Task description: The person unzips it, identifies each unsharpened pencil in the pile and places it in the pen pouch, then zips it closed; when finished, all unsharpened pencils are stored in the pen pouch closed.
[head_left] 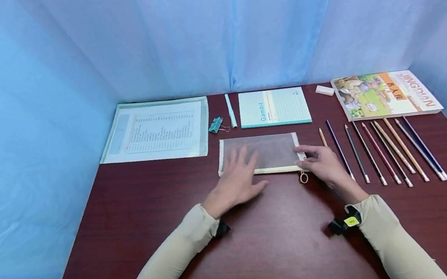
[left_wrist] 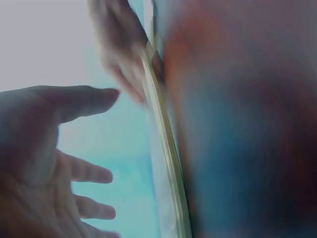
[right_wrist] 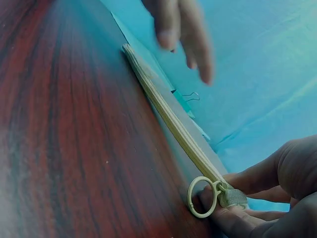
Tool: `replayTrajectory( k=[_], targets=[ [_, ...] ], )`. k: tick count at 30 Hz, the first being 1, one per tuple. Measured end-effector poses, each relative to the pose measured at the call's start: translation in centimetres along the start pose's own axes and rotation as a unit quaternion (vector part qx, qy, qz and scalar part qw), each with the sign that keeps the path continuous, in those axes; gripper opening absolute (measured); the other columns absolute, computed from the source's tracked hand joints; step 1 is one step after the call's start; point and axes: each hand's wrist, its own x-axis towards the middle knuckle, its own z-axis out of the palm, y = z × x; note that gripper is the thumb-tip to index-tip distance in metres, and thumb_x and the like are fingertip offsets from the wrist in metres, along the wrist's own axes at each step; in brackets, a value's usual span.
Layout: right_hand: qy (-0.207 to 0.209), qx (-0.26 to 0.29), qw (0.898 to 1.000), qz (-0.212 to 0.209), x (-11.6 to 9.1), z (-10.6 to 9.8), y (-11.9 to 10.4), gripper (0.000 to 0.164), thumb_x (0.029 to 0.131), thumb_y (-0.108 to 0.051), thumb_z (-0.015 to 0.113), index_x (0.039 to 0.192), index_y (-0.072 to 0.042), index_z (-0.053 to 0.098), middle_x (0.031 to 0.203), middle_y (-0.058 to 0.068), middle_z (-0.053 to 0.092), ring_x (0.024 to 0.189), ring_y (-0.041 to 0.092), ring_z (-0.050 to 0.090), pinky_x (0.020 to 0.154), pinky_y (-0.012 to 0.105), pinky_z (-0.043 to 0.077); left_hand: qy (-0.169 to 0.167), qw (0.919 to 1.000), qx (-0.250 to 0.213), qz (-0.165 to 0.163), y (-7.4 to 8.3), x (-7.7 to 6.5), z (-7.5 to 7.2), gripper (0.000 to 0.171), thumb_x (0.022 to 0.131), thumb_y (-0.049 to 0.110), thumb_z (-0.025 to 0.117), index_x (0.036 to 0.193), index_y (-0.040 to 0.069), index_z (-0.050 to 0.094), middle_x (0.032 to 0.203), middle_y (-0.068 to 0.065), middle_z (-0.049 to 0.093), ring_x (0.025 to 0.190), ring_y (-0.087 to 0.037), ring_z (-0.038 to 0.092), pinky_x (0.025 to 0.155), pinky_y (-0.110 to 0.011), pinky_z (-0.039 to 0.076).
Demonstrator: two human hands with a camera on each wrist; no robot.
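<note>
A see-through mesh zipper pouch [head_left: 275,150] with cream edging lies flat at the middle of the table. My right hand [head_left: 324,164] pinches its right end, at the fabric tab [right_wrist: 233,198] where the zipper stops. Beside those fingers a ring-shaped zipper pull [head_left: 303,177] hangs off the near edge. With fingers spread, my left hand [head_left: 236,181] is over the pouch's left part, covering some of the mesh. From the left wrist, the zipper edge [left_wrist: 171,158] runs past the outstretched thumb and fingers, and nothing is gripped there.
Several pencils [head_left: 380,152] lie in a row at right. Behind them is a picture-covered book [head_left: 375,101] and a white eraser [head_left: 324,90]. A notebook [head_left: 281,106], white pen [head_left: 230,111], teal binder clip [head_left: 217,124] and document sleeve [head_left: 157,133] line the back.
</note>
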Motion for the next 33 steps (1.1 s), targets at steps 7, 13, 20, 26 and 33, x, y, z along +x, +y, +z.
replayTrajectory(
  k=[7, 13, 20, 26, 33],
  targets=[
    [-0.001, -0.015, 1.000, 0.008, 0.0, -0.2, -0.1, 0.048, 0.094, -0.007, 0.065, 0.140, 0.002, 0.054, 0.133, 0.035, 0.058, 0.093, 0.000, 0.068, 0.069, 0.009, 0.054, -0.007, 0.9895, -0.135, 0.053, 6.0, 0.6, 1.5, 0.062, 0.094, 0.045, 0.064, 0.145, 0.013, 0.048, 0.141, -0.012, 0.053, 0.128, -0.025, 0.055, 0.109, -0.035, 0.052],
    [0.002, -0.017, 1.000, 0.007, 0.1, -0.1, 0.1, 0.047, 0.094, -0.006, 0.065, 0.139, 0.002, 0.055, 0.136, 0.034, 0.056, 0.109, 0.020, 0.068, 0.070, 0.008, 0.053, 0.007, 0.9867, -0.162, 0.016, 8.0, 2.3, 3.5, 0.044, 0.093, 0.040, 0.064, 0.128, 0.013, 0.064, 0.113, -0.003, 0.068, 0.106, -0.015, 0.063, 0.079, -0.023, 0.056],
    [0.015, 0.019, 1.000, 0.009, 0.1, 0.2, 0.1, 0.048, 0.091, -0.002, 0.066, 0.137, 0.006, 0.055, 0.133, 0.036, 0.057, 0.086, -0.012, 0.062, 0.070, 0.007, 0.053, 0.022, 0.9851, -0.164, -0.048, 8.7, 3.7, 4.2, 0.025, 0.091, 0.034, 0.068, 0.074, 0.017, 0.061, 0.070, 0.003, 0.055, 0.060, -0.010, 0.051, 0.042, -0.021, 0.038],
    [0.023, 0.024, 0.999, 0.006, 0.0, 0.3, 0.1, 0.047, 0.091, -0.001, 0.065, 0.136, 0.007, 0.055, 0.128, 0.035, 0.060, 0.080, -0.014, 0.061, 0.065, 0.008, 0.052, 0.055, 0.9815, -0.174, -0.056, 8.8, 4.6, 4.8, 0.044, 0.088, 0.027, 0.071, 0.053, 0.019, 0.044, 0.052, 0.010, 0.032, 0.050, -0.006, 0.036, 0.037, -0.018, 0.026],
    [0.026, 0.015, 1.000, 0.006, 0.0, 0.2, 0.1, 0.046, 0.091, -0.002, 0.066, 0.135, 0.006, 0.057, 0.112, 0.032, 0.067, 0.078, -0.012, 0.061, 0.062, 0.010, 0.051, 0.076, 0.9763, -0.189, -0.073, 8.6, 5.0, 5.4, 0.026, 0.084, 0.021, 0.070, 0.059, 0.021, 0.061, 0.057, 0.010, 0.050, 0.054, -0.006, 0.047, 0.040, -0.017, 0.031]
  ],
)
